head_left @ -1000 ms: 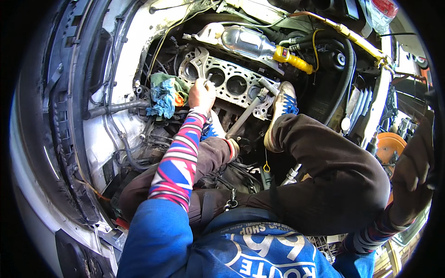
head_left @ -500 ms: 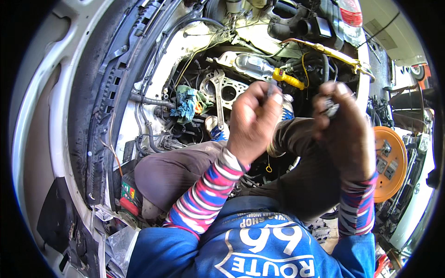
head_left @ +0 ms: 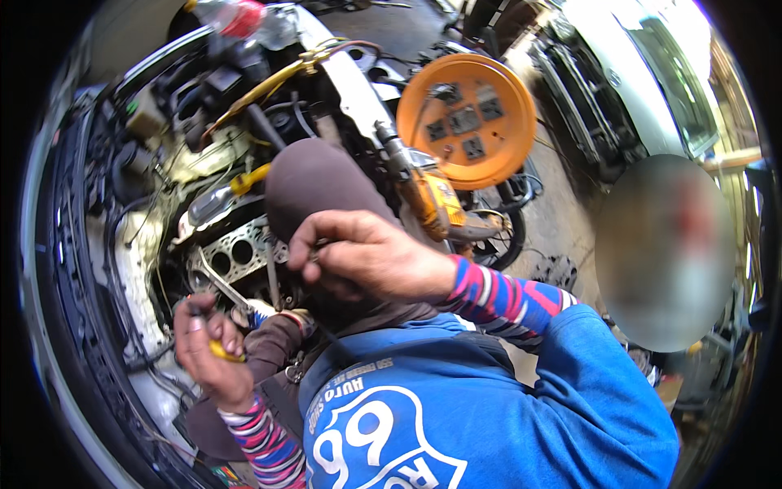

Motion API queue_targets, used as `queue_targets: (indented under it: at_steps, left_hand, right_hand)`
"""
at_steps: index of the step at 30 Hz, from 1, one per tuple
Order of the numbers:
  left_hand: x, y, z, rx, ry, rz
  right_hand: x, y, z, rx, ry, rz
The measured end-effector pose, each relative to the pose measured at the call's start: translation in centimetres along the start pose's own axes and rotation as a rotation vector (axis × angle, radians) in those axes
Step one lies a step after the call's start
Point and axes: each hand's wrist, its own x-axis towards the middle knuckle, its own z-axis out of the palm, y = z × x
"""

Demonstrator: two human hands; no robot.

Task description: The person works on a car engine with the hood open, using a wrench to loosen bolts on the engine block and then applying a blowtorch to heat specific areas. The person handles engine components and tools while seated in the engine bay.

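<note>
My left hand [head_left: 210,359] is raised at the lower left with its fingers curled. Something dark shows at its fingertips, and a yellow piece [head_left: 226,351] shows by its palm; I cannot tell whether the hand holds it. My right hand [head_left: 366,254] pinches a small dark object, mostly hidden by the fingers, in front of my knee [head_left: 314,183]. Between and beyond the hands lies the engine block [head_left: 236,253] with its round bores. A wrench [head_left: 221,284] leans across its near edge. Next to the block rests a clear work lamp with a yellow handle [head_left: 248,181].
An orange round tray [head_left: 521,134] with several small dark parts stands at the upper middle. Below it lies a yellow power drill [head_left: 436,200] on the car's edge. A plastic bottle [head_left: 277,31] is at the top. Another car [head_left: 631,73] stands at the right.
My view has swung to the right, bringing the orange tray and drill toward the middle. The hands are now farther apart, the left one lower and the right one over my knee.
</note>
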Motion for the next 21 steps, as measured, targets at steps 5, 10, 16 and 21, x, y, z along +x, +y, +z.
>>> queue_targets:
  at_steps: [5,10,16,21]
  left_hand:
    - [0.2,-0.8,-2.3,-0.138,0.031,-0.105]
    - [0.0,-1.2,-2.4,-0.191,0.053,-0.187]
    - [-0.7,-1.2,-2.8,-0.183,0.033,-0.198]
    - [-2.0,-1.7,-4.9,-0.334,0.256,-0.361]
  right_hand:
    - [-9.4,-4.2,-7.0,-0.052,0.425,-0.187]
    - [-17.6,-3.9,-17.0,0.095,0.557,-0.252]
    - [-34.9,0.0,-31.3,-0.015,1.57,-0.283]
    - [-37.7,3.4,-36.9,-0.361,1.865,0.115]
